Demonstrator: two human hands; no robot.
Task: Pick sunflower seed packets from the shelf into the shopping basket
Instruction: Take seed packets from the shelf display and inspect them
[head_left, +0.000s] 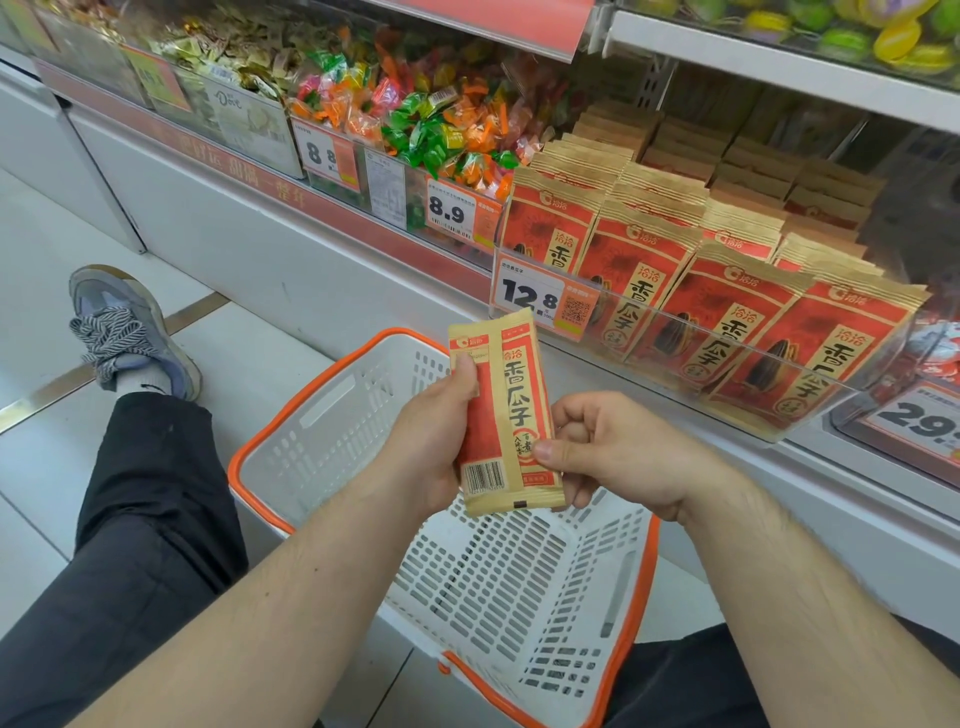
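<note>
Sneaker (132, 332) and dark trouser leg (150, 525) are stretching across the pale floor tiles at the far left, below the white shelf base. Wrapped candies (431, 111) are filling the bins along the shelf's upper left stretch, with price tags reading 8.8 and 8.9 clipped to the front edge. Below them, a white shopping basket (332, 426) with an orange rim is sitting on the floor against the shelf base, showing only its perforated bottom and walls. Over the basket's far side, the left hand (431, 447) is gripping a sunflower seed packet (506, 410) by its left edge, thumb lying on the face and fingers curled behind. The packet is standing nearly upright, barcode at the lower end, above the basket and not touching it. The right hand (618, 452) is pinching the packet's lower right edge with its thumb on the front, the other fingers curled in. To the right, rows of matching red and gold packets (727, 322) are standing behind a clear front rail (691, 325) on the shelf, beside a 12.8 price tag (530, 296).
</note>
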